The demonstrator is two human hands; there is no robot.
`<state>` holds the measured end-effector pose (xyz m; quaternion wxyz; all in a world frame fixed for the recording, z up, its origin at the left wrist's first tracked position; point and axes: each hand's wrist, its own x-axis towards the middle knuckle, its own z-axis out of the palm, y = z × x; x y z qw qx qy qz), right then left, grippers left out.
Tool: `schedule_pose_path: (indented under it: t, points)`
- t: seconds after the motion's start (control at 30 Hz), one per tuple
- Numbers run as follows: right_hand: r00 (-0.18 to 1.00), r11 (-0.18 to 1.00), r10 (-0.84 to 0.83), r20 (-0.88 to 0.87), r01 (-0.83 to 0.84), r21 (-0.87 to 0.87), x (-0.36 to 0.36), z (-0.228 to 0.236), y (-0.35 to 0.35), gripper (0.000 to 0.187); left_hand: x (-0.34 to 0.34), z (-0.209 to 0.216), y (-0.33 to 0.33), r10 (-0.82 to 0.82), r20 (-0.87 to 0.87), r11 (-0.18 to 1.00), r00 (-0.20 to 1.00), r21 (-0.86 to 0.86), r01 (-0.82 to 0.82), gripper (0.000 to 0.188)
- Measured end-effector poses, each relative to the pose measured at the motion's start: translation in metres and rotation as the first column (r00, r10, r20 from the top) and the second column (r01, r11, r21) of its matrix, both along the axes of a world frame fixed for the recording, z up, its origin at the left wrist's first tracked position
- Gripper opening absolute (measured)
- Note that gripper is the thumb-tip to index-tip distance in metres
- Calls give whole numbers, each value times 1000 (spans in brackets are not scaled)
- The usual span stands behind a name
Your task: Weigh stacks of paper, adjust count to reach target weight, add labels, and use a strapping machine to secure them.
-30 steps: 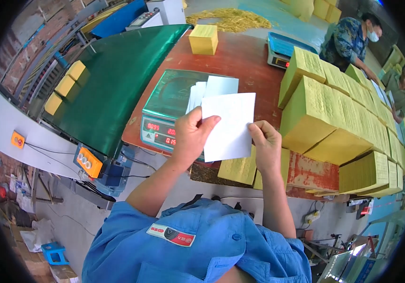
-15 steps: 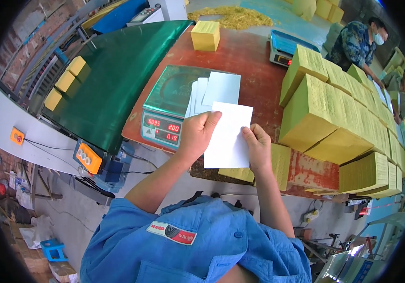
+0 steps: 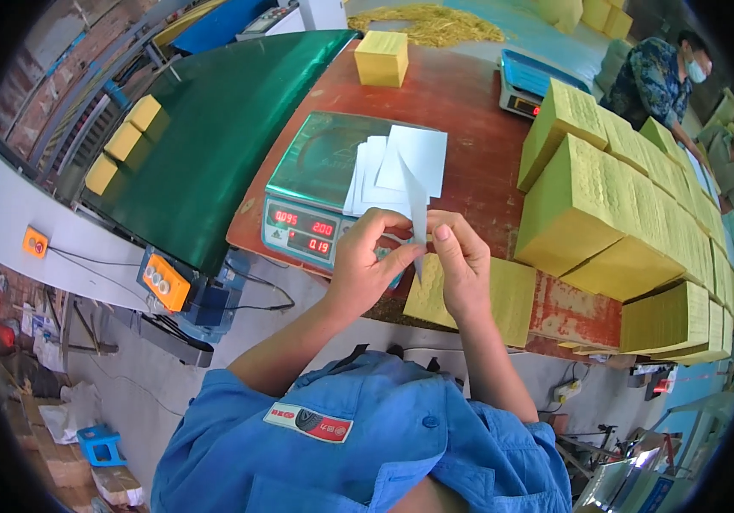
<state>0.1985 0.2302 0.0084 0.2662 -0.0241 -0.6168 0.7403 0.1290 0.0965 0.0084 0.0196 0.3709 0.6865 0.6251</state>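
Note:
A white paper sheet [image 3: 416, 195] stands nearly edge-on between my hands, in front of the scale. My left hand [image 3: 369, 256] is closed on it, thumb and fingers pinching near its lower part. My right hand [image 3: 463, 265] is closed against the sheet's right side, its thumb raised and fingers curled, their tips partly hidden. Beyond them, several white sheets [image 3: 369, 175] lie fanned on the green-topped digital scale [image 3: 311, 162], whose red display is lit.
Stacks of yellow paper [image 3: 581, 188] fill the right of the red table [image 3: 461, 103]. One yellow block [image 3: 381, 60] stands at its far edge, left of a second, blue-topped scale [image 3: 542, 75]. A green conveyor belt [image 3: 213, 120] carries small yellow blocks. A masked person [image 3: 654, 81] works at the far right.
The white sheet has turned from facing me flat to nearly edge-on. My hands have come closer together around it, and my right hand has shifted its hold upward.

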Motion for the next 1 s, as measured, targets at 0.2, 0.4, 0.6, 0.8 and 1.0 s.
schedule_pose_path:
  t: [0.2, 0.4, 0.6, 0.8, 1.0]
  points:
    - [999, 994, -5, 37, 1, 106, -3, -10, 0, 16, 1, 1, -6, -31, 132, 998, 991, 53, 24, 26]
    - [998, 998, -19, 61, 16, 57, -1, -12, 2, 15, -4, -7, -5, -83, 153, 995, 985, 75, 72, 23]
    - [995, 1000, -18, 101, 17, 16, 1, -12, 4, 17, -6, -5, -4, -64, 148, 998, 987, 26, 61, 17]
    - [993, 999, -11, 115, 15, -36, -3, -14, 3, 17, -12, -12, -4, -22, -15, 999, 1000, -27, 22, 12]
    - [954, 968, -198, 224, 155, 197, -36, -21, 37, 23, -32, -16, -46, 244, 189, 968, 951, -103, -228, 10]
